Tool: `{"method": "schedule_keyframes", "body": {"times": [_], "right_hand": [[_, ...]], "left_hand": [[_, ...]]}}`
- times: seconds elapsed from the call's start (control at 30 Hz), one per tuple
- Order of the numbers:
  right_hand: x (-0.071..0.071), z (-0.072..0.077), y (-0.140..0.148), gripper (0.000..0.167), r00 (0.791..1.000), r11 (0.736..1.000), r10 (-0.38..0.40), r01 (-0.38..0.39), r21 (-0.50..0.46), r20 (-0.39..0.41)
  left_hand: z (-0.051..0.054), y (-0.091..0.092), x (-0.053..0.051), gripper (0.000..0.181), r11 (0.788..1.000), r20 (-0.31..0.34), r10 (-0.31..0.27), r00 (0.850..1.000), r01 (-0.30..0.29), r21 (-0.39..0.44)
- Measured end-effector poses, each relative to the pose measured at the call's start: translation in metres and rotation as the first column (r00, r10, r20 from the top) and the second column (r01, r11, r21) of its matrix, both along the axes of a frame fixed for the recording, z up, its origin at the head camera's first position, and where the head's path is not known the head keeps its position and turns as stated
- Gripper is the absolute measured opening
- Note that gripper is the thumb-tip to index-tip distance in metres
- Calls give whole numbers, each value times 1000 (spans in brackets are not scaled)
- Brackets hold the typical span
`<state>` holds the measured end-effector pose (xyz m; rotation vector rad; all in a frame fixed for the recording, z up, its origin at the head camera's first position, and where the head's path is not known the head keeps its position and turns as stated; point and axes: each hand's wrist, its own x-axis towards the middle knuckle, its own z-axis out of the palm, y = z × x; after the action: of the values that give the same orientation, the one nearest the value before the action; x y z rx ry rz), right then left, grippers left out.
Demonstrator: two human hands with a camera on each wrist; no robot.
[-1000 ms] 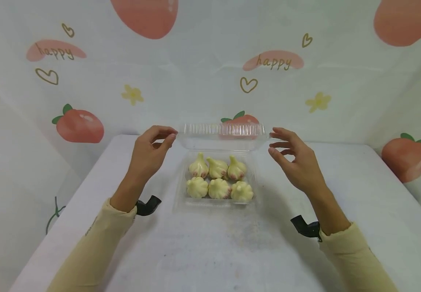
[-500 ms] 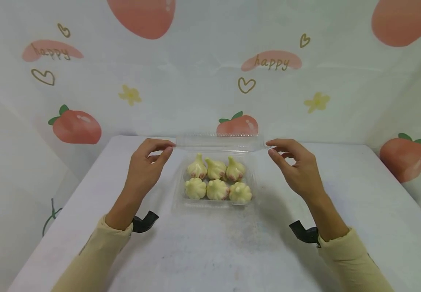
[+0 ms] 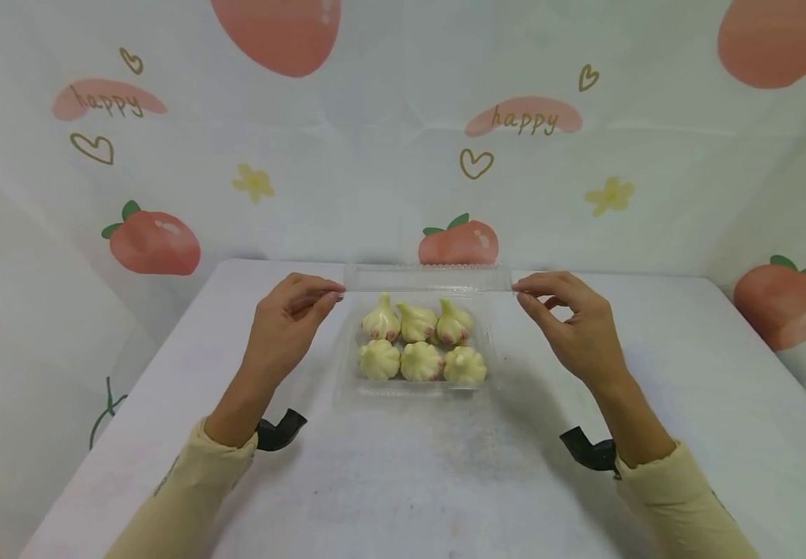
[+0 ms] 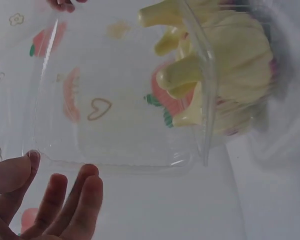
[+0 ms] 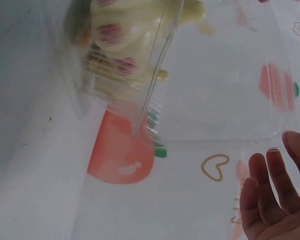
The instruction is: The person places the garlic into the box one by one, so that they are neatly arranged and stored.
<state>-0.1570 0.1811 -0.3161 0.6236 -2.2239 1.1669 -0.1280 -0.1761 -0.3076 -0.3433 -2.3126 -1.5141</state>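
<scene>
A clear plastic clamshell box (image 3: 347,392) sits in the middle of the table with several garlic bulbs (image 3: 420,361) in two rows inside. Its see-through lid (image 3: 427,277) stands raised at the back, hinged behind the bulbs. My left hand (image 3: 283,322) pinches the lid's left corner between thumb and index finger; in the left wrist view the other fingers (image 4: 90,192) lie along the lid's side. At the opposite corner, my right hand (image 3: 571,322) pinches the lid (image 5: 225,100) the same way, its remaining fingers (image 5: 260,185) loosely bent beside it.
The box rests on a white-covered table (image 3: 403,481). Behind it hangs a white curtain (image 3: 375,155) printed with peaches, hearts and flowers. A thin green cord (image 3: 105,407) shows by the table's left edge.
The lid has tipped forward and down over the past second, its free edge coming lower toward the bulbs. Both hands have come down with it. The box and garlic bulbs have stayed put.
</scene>
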Motion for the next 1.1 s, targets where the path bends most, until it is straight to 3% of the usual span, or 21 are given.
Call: {"method": "schedule_keyframes", "body": {"times": [0.1,0.4,0.63,0.87,1.1], "right_hand": [[12,6,-5,16,999,1000,-25,25,9,24],[15,5,-1,18,999,999,-28,26,27,44],[17,-1,3,20,998,998,-27,23,58,63],[17,-6,8,18,996,993,-46,38,109,70],[18,-11,11,20,997,991,-8,-2,133,76]], "left_hand": [[3,-8,3,17,999,9,-35,999,35,12],[-2,-8,0,19,999,18,-46,999,47,-24],[-4,-6,1,20,998,71,-7,997,11,-58],[-9,0,1,20,994,70,11,997,-3,-112],[-17,-2,4,18,990,83,15,996,-3,-143]]}}
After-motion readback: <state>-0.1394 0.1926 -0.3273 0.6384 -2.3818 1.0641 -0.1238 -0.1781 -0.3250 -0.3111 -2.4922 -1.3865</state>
